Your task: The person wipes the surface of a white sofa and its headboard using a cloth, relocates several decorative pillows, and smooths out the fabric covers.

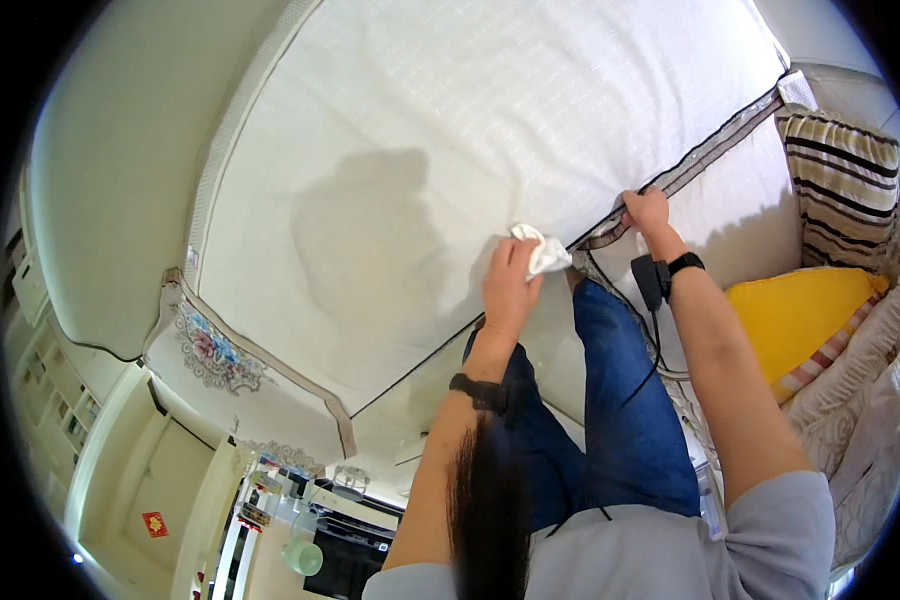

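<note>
My left hand [510,287] is closed around a crumpled white cloth [542,252], close to the dark edge of a wide white fabric cover [390,130]. To its right, my right hand [647,210] grips the cover's dark-edged grey trim [705,160] between its fingers. Part of that trim hangs in a fold between the two hands. Both wrists wear black bands, and a small black box with a cable [650,283] sits at the right one. A strand of dark hair hangs in front of my left forearm.
A striped cushion [842,190] and a yellow cushion [805,315] lie at the right. At the left is an armrest cover with embroidered flowers [210,345]. My legs in blue jeans [625,390] stand against the front. Lower left, a green jug [301,556] stands among shelf items.
</note>
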`<state>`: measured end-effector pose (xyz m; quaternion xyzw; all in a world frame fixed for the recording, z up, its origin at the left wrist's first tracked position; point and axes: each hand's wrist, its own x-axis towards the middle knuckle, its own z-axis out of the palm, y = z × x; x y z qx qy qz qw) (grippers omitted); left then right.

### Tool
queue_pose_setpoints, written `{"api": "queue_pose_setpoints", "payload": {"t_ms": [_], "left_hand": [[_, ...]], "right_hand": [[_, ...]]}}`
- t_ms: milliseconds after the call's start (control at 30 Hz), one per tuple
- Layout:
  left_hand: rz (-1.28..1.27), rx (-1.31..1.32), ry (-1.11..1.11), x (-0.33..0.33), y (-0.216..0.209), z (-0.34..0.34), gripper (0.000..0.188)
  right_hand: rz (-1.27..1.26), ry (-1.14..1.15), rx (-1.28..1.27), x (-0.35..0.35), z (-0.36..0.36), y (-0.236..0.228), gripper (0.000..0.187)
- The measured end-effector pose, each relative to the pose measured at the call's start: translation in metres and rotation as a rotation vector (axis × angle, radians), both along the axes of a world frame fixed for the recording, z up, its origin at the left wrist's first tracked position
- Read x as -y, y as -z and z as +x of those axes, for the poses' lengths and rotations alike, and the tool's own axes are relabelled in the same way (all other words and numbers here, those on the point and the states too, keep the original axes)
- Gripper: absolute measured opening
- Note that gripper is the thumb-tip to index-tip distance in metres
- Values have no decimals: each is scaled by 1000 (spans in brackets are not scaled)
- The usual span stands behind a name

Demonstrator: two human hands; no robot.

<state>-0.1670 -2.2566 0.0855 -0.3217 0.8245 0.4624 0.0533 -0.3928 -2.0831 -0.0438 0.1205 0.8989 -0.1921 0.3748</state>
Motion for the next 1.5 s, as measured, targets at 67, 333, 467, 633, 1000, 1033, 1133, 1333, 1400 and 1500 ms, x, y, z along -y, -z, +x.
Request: {"api": "queue_pose_setpoints", "payload": {"t_ms": [67, 333, 467, 633, 1000, 1033, 1133, 1333, 1400, 1500], "left_hand": [[-194, -47, -156, 11, -1, -12, 45], [-300, 45, -237, -1, 27, -62, 44], [-165, -104, 67, -23, 14, -116, 47], [-337, -191, -459, 71, 24, -148, 42], [-370, -148, -161, 82, 34, -282, 40], [-336, -239, -287, 99, 38, -282, 39], [-504, -73, -563, 174, 62, -255, 38], [-510, -186, -240, 91, 74, -379, 45], [-446, -321, -102, 73, 70, -413, 46], [-368, -9, 24, 34, 44, -469, 43]], "right_hand": [[65, -104, -98, -13, -6, 3, 28], [84, -197, 85, 2, -8, -45, 38], [63, -296, -163, 7, -49, -62, 33], [-96, -504, -809, 8, -149, -81, 72], [117, -428, -401, 35, -210, -101, 103], [142, -403, -415, 24, -221, -98, 103], [87, -378, -432, 39, -243, -95, 106], [53, -421, -464, 39, -265, -96, 98], [25, -396, -536, 41, -283, -93, 77], [-126, -303, -685, 5, -341, -71, 60]]}}
